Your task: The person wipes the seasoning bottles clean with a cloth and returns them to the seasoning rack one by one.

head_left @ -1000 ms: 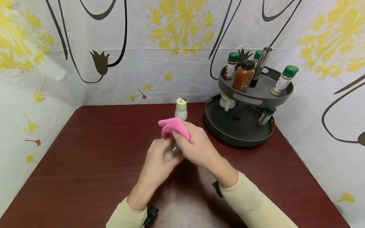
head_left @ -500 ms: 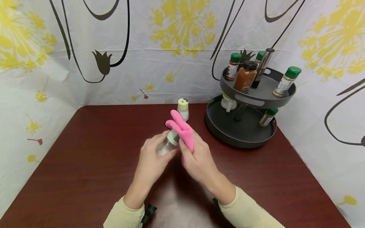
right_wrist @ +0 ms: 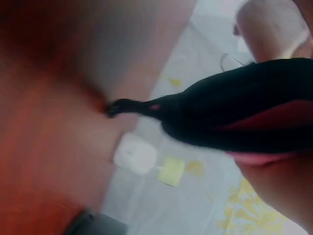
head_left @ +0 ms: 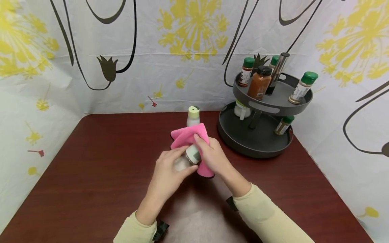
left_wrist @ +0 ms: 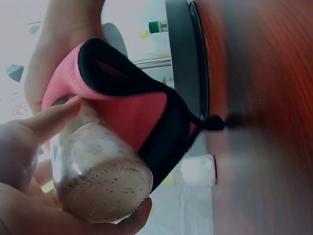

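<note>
My left hand [head_left: 164, 175] grips a clear spice jar [head_left: 181, 164], tilted, with a pale lid toward the right. Speckled whitish contents show through its base in the left wrist view. In my right hand [head_left: 214, 155] is a pink cloth [head_left: 186, 135], pressed against the jar near its lid. Black trim [right_wrist: 234, 107] and a small hanging loop edge the cloth in the right wrist view. Just behind the cloth stands a shaker [head_left: 193, 117] with a pale yellow cap, its lower part hidden.
A two-tier black turntable [head_left: 255, 148] stands at the back right of the dark red table [head_left: 91, 175]. Its upper tier bears several bottles, among them an orange-brown one [head_left: 259, 82]. A white container [head_left: 241, 109] and a green-capped jar [head_left: 284, 125] are on the lower tier.
The cloth swung off the lid to the right half a second ago and is now back against the jar, spread lower. The jar has turned, with its lid more to the right.
</note>
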Available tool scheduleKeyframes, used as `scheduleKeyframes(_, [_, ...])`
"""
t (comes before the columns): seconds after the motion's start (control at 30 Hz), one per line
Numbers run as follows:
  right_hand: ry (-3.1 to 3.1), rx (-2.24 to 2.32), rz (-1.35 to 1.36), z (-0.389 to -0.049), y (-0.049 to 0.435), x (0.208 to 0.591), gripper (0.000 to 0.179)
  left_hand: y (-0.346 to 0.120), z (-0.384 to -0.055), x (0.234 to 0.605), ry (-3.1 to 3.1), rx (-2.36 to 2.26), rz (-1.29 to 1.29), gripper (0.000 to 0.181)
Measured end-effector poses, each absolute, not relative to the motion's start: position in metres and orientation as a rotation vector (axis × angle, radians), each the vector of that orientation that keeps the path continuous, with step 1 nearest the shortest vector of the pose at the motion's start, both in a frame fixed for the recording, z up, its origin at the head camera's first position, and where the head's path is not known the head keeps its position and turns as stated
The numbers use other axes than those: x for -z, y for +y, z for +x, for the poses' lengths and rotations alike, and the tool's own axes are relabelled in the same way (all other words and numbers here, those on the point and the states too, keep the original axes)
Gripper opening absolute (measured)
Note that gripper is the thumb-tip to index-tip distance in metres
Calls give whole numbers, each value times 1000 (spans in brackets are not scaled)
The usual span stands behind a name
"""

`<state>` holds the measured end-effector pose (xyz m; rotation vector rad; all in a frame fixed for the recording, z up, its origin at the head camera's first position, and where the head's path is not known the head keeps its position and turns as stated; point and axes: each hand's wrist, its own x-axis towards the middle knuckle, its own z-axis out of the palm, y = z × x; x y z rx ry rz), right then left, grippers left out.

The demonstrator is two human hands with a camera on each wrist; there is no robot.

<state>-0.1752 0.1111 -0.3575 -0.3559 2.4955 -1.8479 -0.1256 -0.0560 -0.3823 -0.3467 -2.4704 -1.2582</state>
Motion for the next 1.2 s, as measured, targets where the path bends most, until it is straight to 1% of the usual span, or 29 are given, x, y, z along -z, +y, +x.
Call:
scheduleKeyframes(0.1, [2459,1957,-258,-169,110,368,46,-58,-127,378,-2484,1317,-234,57])
scheduleKeyframes(0.17, [2553,1957,-284,-162,109,372,41,-60,-129,376,-2479,1323,-187,59])
scheduleKeyframes(0.2, [2625,1930,-348,-157,108,372,37,-61,-130,375,-2474,1312,-181,59])
scheduleKeyframes(0.27, [2786,1846,-543,-149,106,371,31,-63,-132,375,-2459,1286,-188,60])
scheduleKeyframes(0.3, [2874,1789,-681,-146,105,369,31,-64,-132,376,-2448,1274,-201,60])
scheduleKeyframes(0.37, [2964,1720,-984,-142,103,363,41,-65,-133,377,-2421,1243,-252,58])
scheduleKeyframes(0.43, [3009,1649,-1250,-141,100,356,47,-64,-134,378,-2399,1199,-327,50])
scheduleKeyframes(0.47, [3029,1614,-1337,-141,99,353,47,-64,-134,380,-2390,1180,-363,47])
scheduleKeyframes(0.53, [3052,1549,-1406,-143,99,347,43,-61,-132,381,-2375,1145,-423,45])
scheduleKeyframes(0.6, [3037,1512,-1342,-147,99,344,36,-59,-131,382,-2368,1135,-462,45])
scheduleKeyframes(0.73, [2862,1638,-890,-157,105,344,23,-58,-128,381,-2381,1180,-452,51])
scheduleKeyframes(0.83, [2722,1767,-549,-162,110,351,30,-59,-128,377,-2424,1233,-373,54])
scheduleKeyframes(0.93, [2654,1818,-379,-162,114,360,42,-64,-129,374,-2465,1297,-253,59])
scheduleKeyframes(1.0, [2654,1825,-345,-158,114,363,43,-68,-131,372,-2482,1327,-187,63])
scheduleKeyframes(1.07, [2696,1815,-369,-152,113,365,40,-71,-133,371,-2488,1339,-141,64])
scheduleKeyframes(1.13, [2796,1778,-467,-145,111,366,32,-73,-134,369,-2484,1342,-123,64])
scheduleKeyframes(1.2, [2907,1709,-654,-139,109,364,28,-74,-135,368,-2475,1343,-138,62])
